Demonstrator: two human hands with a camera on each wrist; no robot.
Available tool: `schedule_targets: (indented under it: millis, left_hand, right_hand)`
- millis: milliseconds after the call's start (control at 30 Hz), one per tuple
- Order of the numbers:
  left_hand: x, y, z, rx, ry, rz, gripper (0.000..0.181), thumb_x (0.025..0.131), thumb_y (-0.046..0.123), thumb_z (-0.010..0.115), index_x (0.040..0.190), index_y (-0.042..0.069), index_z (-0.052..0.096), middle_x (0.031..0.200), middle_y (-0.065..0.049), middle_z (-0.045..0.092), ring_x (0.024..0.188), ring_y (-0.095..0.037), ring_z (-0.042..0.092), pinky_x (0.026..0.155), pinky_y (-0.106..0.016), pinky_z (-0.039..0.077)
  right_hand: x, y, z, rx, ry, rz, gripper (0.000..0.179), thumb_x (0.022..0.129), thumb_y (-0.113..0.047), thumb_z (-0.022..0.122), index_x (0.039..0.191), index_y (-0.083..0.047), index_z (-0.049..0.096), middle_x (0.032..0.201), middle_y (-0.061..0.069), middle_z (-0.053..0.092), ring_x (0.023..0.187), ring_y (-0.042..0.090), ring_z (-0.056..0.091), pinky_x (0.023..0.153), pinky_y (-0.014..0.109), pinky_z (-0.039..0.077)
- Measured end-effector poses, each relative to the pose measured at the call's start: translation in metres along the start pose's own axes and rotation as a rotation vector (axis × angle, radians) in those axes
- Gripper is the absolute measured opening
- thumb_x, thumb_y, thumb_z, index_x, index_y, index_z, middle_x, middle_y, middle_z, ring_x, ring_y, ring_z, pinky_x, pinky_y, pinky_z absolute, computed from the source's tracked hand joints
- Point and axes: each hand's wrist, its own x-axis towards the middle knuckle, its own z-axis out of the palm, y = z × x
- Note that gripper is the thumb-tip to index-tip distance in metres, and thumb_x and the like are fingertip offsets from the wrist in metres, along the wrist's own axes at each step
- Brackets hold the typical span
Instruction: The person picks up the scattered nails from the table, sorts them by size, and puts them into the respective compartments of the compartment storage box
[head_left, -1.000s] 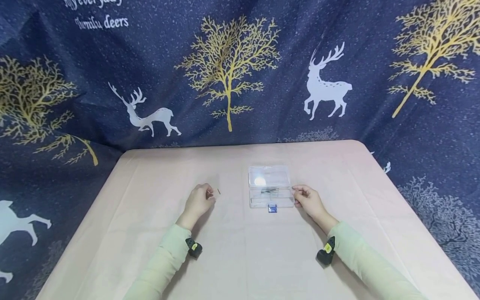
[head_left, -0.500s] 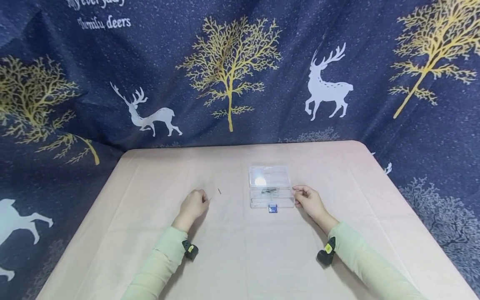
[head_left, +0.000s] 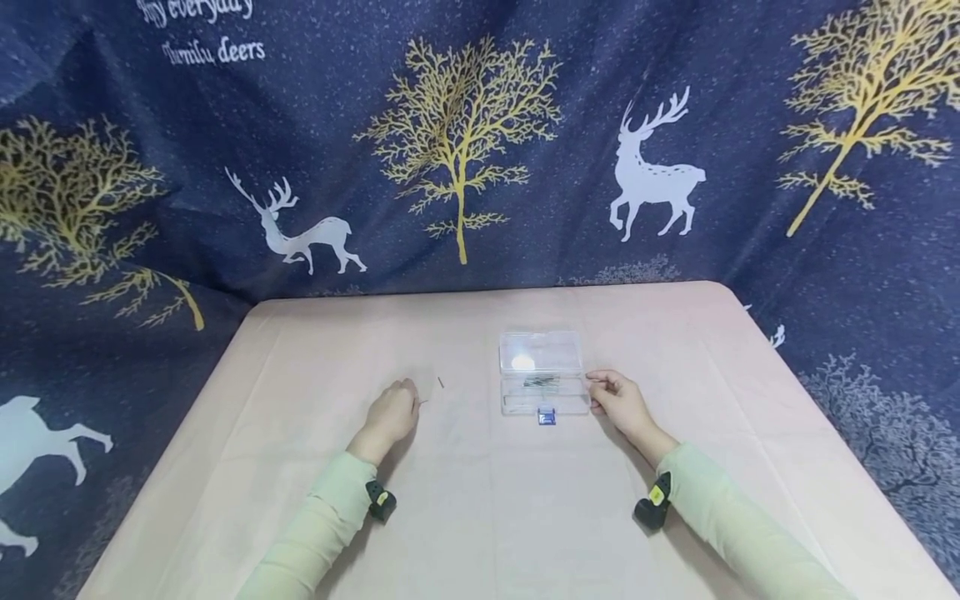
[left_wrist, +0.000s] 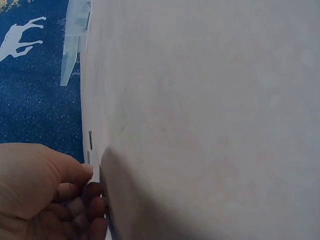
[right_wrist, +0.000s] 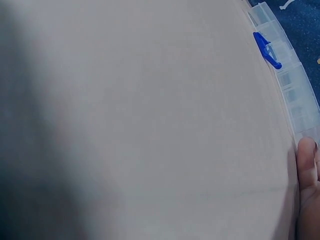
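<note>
My left hand (head_left: 392, 412) pinches a thin nail (head_left: 423, 402) between thumb and fingertips, low over the table; its tip pokes out to the right. A second nail (head_left: 441, 382) lies loose on the cloth just beyond, its head visible in the left wrist view. An open clear plastic box (head_left: 512, 407) stands to the right, lid tipped back, with several dark thin nails (head_left: 542, 382) inside. The right hand (head_left: 621, 406) holds the box's right end by thumb and fingers. In the right wrist view the thumb (right_wrist: 306, 155) is at the box's end.
A blue latch (head_left: 547, 417) hangs from the front of the box. The pale pink cloth covers the table (head_left: 487, 517), whose back edge meets a dark blue curtain (head_left: 525, 208) printed with deer and trees. Both wrists wear small black cameras.
The left hand has drawn back leftward and nearer the person, away from the loose nail, which stays on the cloth. The right hand and box have not visibly moved.
</note>
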Motion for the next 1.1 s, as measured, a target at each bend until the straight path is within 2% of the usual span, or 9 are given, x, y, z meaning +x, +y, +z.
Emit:
schedule_targets:
  millis: [67,133,233,300,400,533,633,933,1100]
  left_hand:
    - [-0.002,0.000,-0.002,-0.037,0.049,0.027,0.011,0.091,0.004,0.051,0.092,-0.005,0.057,0.075,-0.011,0.056,0.069,-0.022,0.058,0.062,-0.033,0.053]
    - [-0.002,0.000,-0.001,-0.065,0.125,0.080,0.005,0.087,0.002,0.054,0.084,-0.001,0.056,0.071,-0.008,0.056,0.063,-0.018,0.055,0.057,-0.029,0.050]
    - [-0.001,-0.002,0.000,-0.088,0.212,0.136,0.007,0.084,0.001,0.058,0.078,0.004,0.056,0.068,-0.005,0.058,0.060,-0.015,0.054,0.053,-0.027,0.049]
    - [0.002,-0.002,0.001,-0.064,0.263,0.160,0.007,0.084,0.002,0.061,0.080,0.005,0.057,0.069,-0.005,0.060,0.061,-0.015,0.056,0.055,-0.028,0.050]
    - [0.004,0.000,0.001,-0.019,0.300,0.171,0.006,0.084,0.004,0.065,0.088,0.006,0.061,0.075,-0.006,0.065,0.067,-0.019,0.061,0.063,-0.034,0.053]
    - [0.005,0.004,-0.002,0.051,0.333,0.201,0.017,0.085,0.008,0.068,0.101,0.010,0.063,0.088,-0.005,0.069,0.079,-0.022,0.065,0.074,-0.039,0.051]
    - [0.005,0.007,-0.004,0.104,0.342,0.250,0.019,0.084,0.010,0.069,0.102,0.010,0.063,0.094,-0.006,0.070,0.086,-0.024,0.065,0.079,-0.040,0.048]
    - [0.008,0.018,-0.004,0.176,0.400,0.470,0.018,0.078,0.005,0.071,0.093,0.007,0.062,0.087,-0.007,0.066,0.081,-0.024,0.061,0.074,-0.038,0.048]
    - [0.012,0.027,-0.002,0.200,0.392,0.508,0.019,0.079,0.006,0.072,0.096,0.008,0.063,0.089,-0.007,0.067,0.083,-0.024,0.062,0.073,-0.037,0.052]
  right_hand:
    - [0.000,0.000,0.001,0.001,-0.002,-0.003,0.030,0.093,-0.003,0.054,0.117,0.014,0.052,0.087,0.013,0.064,0.060,0.001,0.056,0.057,0.016,0.052]
    - [0.001,0.000,0.001,0.001,0.000,-0.001,0.029,0.093,-0.002,0.054,0.117,0.014,0.052,0.086,0.011,0.063,0.060,0.001,0.055,0.057,0.016,0.052]
    - [0.002,0.000,0.001,-0.004,-0.001,0.006,0.029,0.093,-0.003,0.054,0.117,0.013,0.053,0.085,0.008,0.062,0.060,0.002,0.056,0.058,0.016,0.052]
    - [0.002,0.001,0.001,-0.009,-0.004,0.009,0.029,0.093,-0.004,0.054,0.118,0.012,0.053,0.085,0.007,0.061,0.061,0.002,0.056,0.058,0.017,0.053]
    - [0.002,0.001,0.001,-0.010,-0.006,0.013,0.029,0.093,-0.004,0.053,0.118,0.012,0.053,0.085,0.008,0.061,0.061,0.002,0.056,0.059,0.017,0.053]
    - [0.002,0.001,0.000,-0.018,-0.010,0.013,0.029,0.094,-0.003,0.052,0.119,0.012,0.053,0.086,0.010,0.061,0.061,0.002,0.056,0.059,0.017,0.053]
    - [0.002,0.002,0.000,-0.026,-0.015,0.009,0.029,0.094,-0.003,0.051,0.119,0.012,0.052,0.087,0.010,0.061,0.062,0.002,0.056,0.059,0.017,0.053]
    - [0.002,0.003,0.000,-0.008,-0.010,0.002,0.029,0.093,-0.002,0.052,0.118,0.014,0.053,0.083,0.007,0.061,0.060,0.002,0.056,0.058,0.017,0.053]
    - [0.001,0.000,0.000,-0.002,-0.007,-0.007,0.029,0.093,-0.002,0.051,0.118,0.014,0.052,0.086,0.011,0.062,0.060,0.002,0.056,0.057,0.016,0.053]
